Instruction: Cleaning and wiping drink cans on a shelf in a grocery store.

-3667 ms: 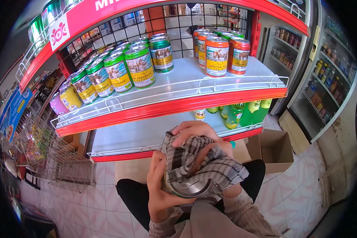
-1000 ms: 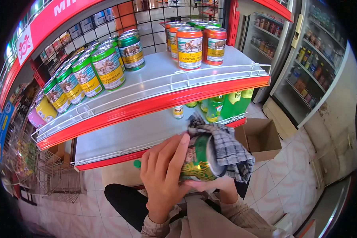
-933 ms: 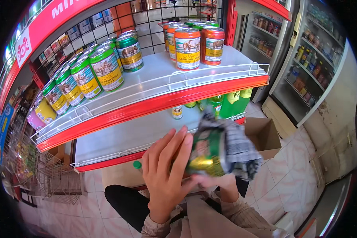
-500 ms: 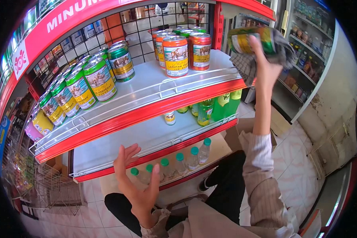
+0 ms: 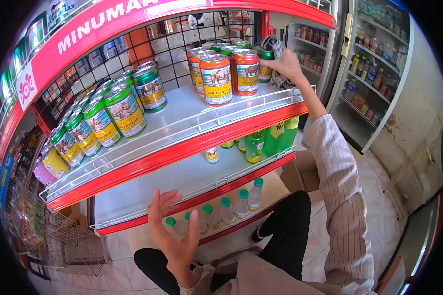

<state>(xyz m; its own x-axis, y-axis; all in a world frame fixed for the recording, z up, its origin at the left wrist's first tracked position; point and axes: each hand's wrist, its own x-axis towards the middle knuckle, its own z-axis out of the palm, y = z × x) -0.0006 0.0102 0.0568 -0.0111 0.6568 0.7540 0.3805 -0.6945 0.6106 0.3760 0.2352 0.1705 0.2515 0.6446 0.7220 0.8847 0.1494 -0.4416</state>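
Observation:
At the right end of the upper shelf point(image 5: 177, 115), my right hand point(image 5: 286, 65) is closed around a dark green drink can point(image 5: 265, 73). A grey checked cloth point(image 5: 279, 80) is bunched in the same hand, partly behind the can. Just left of it stand orange-red cans point(image 5: 245, 73), with green-topped cans behind them. My left hand point(image 5: 174, 235) hovers in front of the lower shelf, palm up, its fingers apart and nothing in it. Rows of green cans point(image 5: 125, 113) fill the left part of the upper shelf.
Below, the middle shelf point(image 5: 147, 189) bears a small can point(image 5: 211, 155) and green bottles point(image 5: 255, 146). Several clear bottles with green caps point(image 5: 227, 211) line the bottom board. A wire rail point(image 5: 202, 120) edges the upper shelf. Glass-door coolers point(image 5: 374, 73) stand at the right.
My right hand has moved left and down with the can and cloth, from outside the shelf's right end to beside the orange-red cans. My left hand stays open, nearly in place.

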